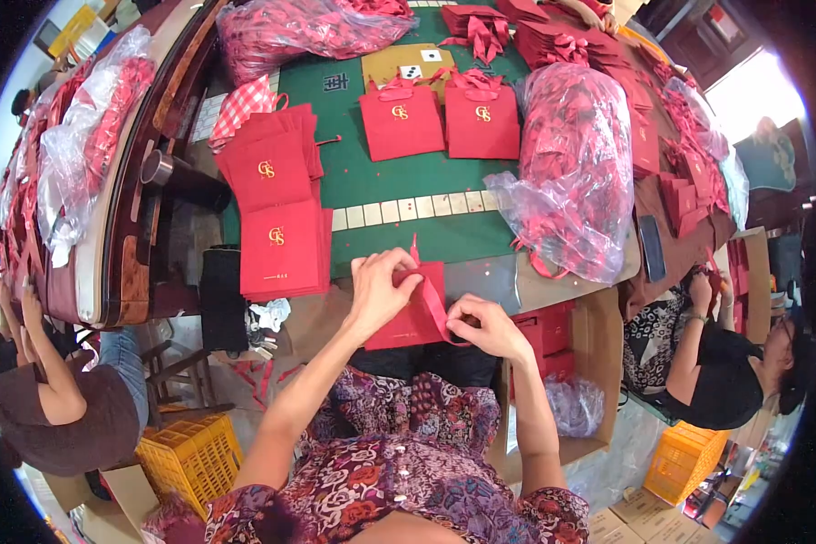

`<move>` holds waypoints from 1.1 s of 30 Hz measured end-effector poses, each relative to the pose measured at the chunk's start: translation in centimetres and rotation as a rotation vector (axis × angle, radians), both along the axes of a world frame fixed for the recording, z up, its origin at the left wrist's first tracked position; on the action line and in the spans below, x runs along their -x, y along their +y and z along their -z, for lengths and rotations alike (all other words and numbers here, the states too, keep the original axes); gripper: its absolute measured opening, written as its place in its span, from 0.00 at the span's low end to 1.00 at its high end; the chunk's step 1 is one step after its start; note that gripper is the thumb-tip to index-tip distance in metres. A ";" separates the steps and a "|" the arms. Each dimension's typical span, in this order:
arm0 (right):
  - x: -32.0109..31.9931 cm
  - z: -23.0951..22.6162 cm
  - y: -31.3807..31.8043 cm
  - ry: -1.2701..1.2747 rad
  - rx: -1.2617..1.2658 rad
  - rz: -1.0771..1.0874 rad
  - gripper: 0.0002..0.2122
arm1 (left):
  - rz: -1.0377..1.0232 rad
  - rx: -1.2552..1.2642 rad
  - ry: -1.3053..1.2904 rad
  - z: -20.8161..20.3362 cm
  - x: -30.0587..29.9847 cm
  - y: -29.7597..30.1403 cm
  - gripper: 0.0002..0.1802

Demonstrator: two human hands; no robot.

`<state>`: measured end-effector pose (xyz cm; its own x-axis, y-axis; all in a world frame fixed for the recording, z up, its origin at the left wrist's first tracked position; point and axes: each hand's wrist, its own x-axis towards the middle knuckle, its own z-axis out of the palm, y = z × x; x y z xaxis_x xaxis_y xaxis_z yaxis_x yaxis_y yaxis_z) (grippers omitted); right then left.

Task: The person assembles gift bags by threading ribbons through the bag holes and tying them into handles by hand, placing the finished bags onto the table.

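Observation:
A small red paper bag [396, 328] lies tilted in front of me at the near edge of the green table. My left hand [383, 288] pinches a red ribbon [434, 306] at the bag's top edge, where a short end sticks up. Below it the ribbon loops down across the bag to my right hand [490, 326], whose thumb and fingers are closed on its lower part. Beyond my left hand, flat red bags [286, 251] lie in overlapping stacks. Two finished-looking red bags [401, 121] with ribbon bows lie farther back.
A clear plastic sack of red ribbons [576, 163] lies right of the bags, with a phone [651, 247] beyond it. A cardboard box [562, 399] stands by my right knee. People sit at left [59, 408] and right [730, 363]. A dark cup [186, 181] is at left.

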<state>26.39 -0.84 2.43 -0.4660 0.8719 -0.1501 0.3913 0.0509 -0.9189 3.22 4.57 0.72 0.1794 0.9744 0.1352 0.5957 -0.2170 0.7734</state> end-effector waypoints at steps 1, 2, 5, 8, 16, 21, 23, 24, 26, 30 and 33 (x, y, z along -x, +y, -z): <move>0.7 0.1 -0.6 0.091 0.061 0.122 0.06 | 0.000 0.037 0.054 0.0 -0.4 0.1 0.11; 1.0 0.0 -0.7 0.091 0.061 0.118 0.06 | -0.036 -0.075 0.093 0.3 -0.7 0.0 0.11; 1.8 1.1 -1.0 0.159 0.145 0.325 0.06 | -0.081 -0.214 0.071 0.3 -1.6 -1.4 0.16; 2.9 1.0 -0.6 0.207 0.141 0.409 0.07 | -0.123 0.155 -0.359 1.1 -2.4 -5.1 0.12; 4.3 0.0 0.6 0.031 -0.049 0.564 0.05 | 0.187 0.625 -0.737 1.7 -2.3 -10.7 0.09; 3.7 0.7 0.8 -0.119 -0.234 0.634 0.05 | 0.142 1.167 -1.014 1.4 0.5 -10.2 0.07; 4.2 -0.1 0.5 -0.077 -0.265 0.701 0.06 | 0.064 1.387 -1.404 2.0 1.0 -9.4 0.06; 3.9 0.0 0.1 -0.065 -0.349 0.647 0.08 | -0.003 1.485 -1.554 2.2 1.2 -9.1 0.06; 3.5 -0.8 -0.3 -0.060 -0.604 0.381 0.09 | -0.074 1.547 -1.743 2.4 1.5 -8.7 0.07; 4.9 -2.7 -1.7 -0.108 -0.673 0.062 0.12 | 0.080 1.518 -1.964 2.3 0.6 -8.2 0.11; 5.5 -2.2 -1.9 -0.153 -0.726 0.011 0.12 | 0.101 1.573 -2.026 2.6 0.0 -8.3 0.13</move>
<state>20.88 -2.72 4.67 -0.4768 0.7809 0.4035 0.5162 0.6203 -0.5905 3.23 -3.76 -1.87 0.8092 0.5071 -0.2968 -0.5835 0.7525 -0.3054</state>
